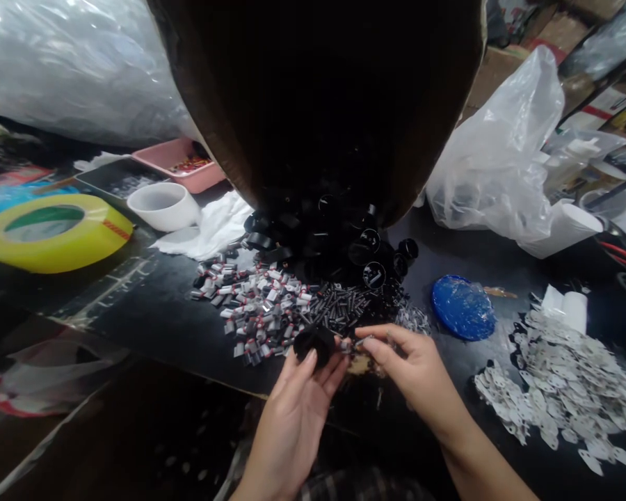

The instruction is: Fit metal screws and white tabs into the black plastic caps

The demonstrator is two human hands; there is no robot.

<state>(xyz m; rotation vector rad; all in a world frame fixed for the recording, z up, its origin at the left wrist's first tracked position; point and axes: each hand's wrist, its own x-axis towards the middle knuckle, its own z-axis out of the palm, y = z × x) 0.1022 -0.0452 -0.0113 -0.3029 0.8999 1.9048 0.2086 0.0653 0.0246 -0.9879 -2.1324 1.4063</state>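
My left hand is closed around a black round knob-like part, held just over the table's front edge. A small grey and reddish piece shows at the left fingertips, on the right side of the black part. My right hand pinches a small thin silvery piece between thumb and forefinger, close against that grey piece. Whether the two pieces touch I cannot tell. Just beyond my hands lie a heap of small grey and white parts with red bands and a pile of dark screws.
Black round parts spill from a large dark container opening. Right of my hands lie a blue lid and a heap of flat metal plates. A yellow tape roll, white ring and pink tray stand left.
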